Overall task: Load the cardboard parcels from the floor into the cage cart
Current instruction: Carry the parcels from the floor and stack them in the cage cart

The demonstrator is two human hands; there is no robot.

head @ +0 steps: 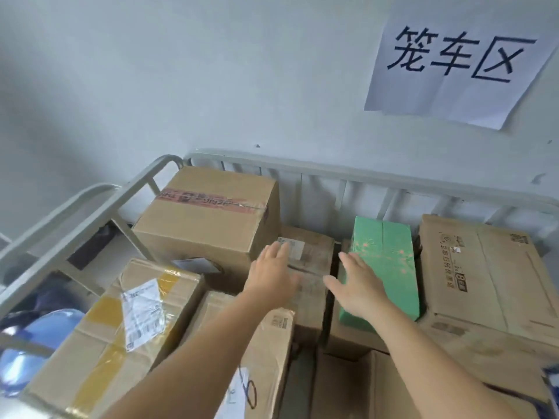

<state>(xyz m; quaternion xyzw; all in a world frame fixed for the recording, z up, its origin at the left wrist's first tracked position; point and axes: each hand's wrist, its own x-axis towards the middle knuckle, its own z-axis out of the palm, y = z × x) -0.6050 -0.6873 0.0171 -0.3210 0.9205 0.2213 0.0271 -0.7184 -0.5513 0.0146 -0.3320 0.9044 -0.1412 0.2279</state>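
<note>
Overhead, gap between parcels

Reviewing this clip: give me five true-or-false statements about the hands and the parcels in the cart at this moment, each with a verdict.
1. Both hands are open and grip nothing. True: left hand, right hand.
2. The green box lies between two brown parcels. True: a low parcel on its left, the printed box on its right.
3. The tallest box is sealed with yellow tape. False: its tape is red; the yellow tape is on the near-left box.
4. The cart is empty. False: several parcels fill it inside the rail.
5. The right hand grips the cart's rail. False: it is over the green box's near end.
</note>
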